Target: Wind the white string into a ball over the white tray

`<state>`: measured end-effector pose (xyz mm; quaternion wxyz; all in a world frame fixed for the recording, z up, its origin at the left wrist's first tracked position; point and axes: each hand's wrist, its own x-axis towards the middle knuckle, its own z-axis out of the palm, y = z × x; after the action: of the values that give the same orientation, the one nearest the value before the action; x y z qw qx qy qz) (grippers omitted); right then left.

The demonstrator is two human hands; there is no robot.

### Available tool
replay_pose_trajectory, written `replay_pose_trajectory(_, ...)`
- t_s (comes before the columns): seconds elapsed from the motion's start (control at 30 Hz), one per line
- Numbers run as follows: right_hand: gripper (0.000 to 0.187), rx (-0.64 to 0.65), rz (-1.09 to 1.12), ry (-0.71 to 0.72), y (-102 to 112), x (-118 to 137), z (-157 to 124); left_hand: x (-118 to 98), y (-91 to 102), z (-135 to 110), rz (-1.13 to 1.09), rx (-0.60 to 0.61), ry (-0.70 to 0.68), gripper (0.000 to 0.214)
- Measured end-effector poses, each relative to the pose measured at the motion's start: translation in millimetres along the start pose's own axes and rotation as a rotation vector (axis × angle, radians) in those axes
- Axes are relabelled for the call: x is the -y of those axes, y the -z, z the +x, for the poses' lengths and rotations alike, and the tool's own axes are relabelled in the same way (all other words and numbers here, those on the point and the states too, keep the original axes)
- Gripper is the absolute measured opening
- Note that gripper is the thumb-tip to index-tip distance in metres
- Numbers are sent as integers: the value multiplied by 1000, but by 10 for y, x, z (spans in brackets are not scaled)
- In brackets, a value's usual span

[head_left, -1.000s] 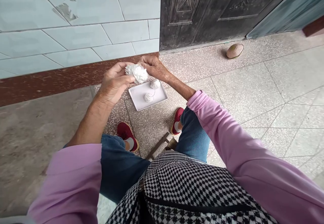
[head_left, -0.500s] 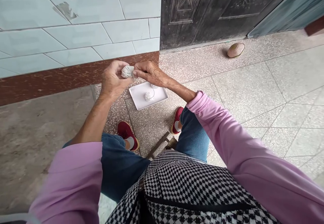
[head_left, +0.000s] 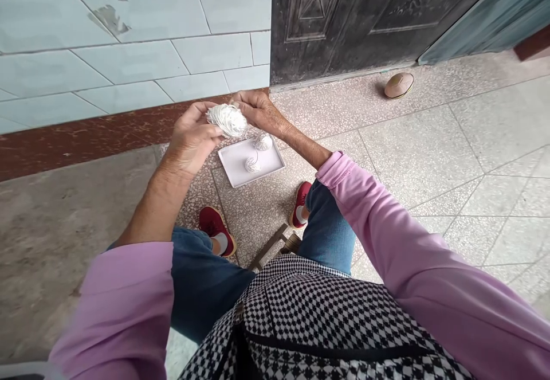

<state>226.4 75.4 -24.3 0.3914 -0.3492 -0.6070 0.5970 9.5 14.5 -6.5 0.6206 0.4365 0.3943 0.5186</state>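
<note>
A loose ball of white string [head_left: 227,120] is held up over the floor between my two hands. My left hand [head_left: 195,139] grips its left side, thumb below and fingers above. At the ball's upper right, the fingers of my right hand [head_left: 258,109] are bent and pinched together against its edge; their tips are partly hidden behind it. Below lies a shallow white tray [head_left: 234,169] on the floor. Two smaller balls of white string sit in it, a front one [head_left: 253,164] and a back one [head_left: 263,141], with a thin strand curving between them.
A tiled wall [head_left: 129,13] with a brown skirting band stands in front, beside a dark panelled door [head_left: 344,19]. A rounded pinkish object [head_left: 399,85] lies on the floor near the door. My red shoes [head_left: 211,222] flank the tray, with a wooden stool part [head_left: 268,248] between my legs.
The ball of string has turned and shows a wider face. My right hand has shifted slightly up and right, from the ball's front to its upper edge, uncovering the back ball in the tray.
</note>
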Motion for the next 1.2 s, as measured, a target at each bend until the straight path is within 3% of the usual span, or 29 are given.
replay_pose_trajectory(0.13,38,25,89,-4,-108,-49,-21,41,44,53,-68,-53,13,60)
replay_pose_trajectory(0.23,6,88,6,-9,-124,26,-94,36,33,59,-43,-123,27,63)
replay_pose_trajectory(0.27,4,117,-18,3,-122,74,-121,30,21,55,-29,-139,24,64)
replay_pose_trajectory(0.37,17,133,-30,32,-134,264,-197,1,-15,36,21,-126,-16,66)
replay_pose_trajectory(0.57,37,2,-143,-83,-192,548,-313,-118,-24,-6,94,-6,3,64)
replay_pose_trajectory(0.83,66,84,-53,-98,-185,154,-306,-60,-9,-48,215,-5,52,81)
replay_pose_trajectory(0.9,59,71,-116,-64,-177,71,-338,-1,27,-17,230,-44,28,85)
replay_pose_trajectory(1.03,29,133,-418,39,-154,61,-430,128,170,96,281,-151,-10,94)
replay_pose_trajectory(1.13,35,232,-551,45,-164,148,-469,218,279,176,341,-245,-35,105)
replay_pose_trajectory(1.2,38,243,-559,51,-164,237,-473,255,302,192,375,-255,-27,101)
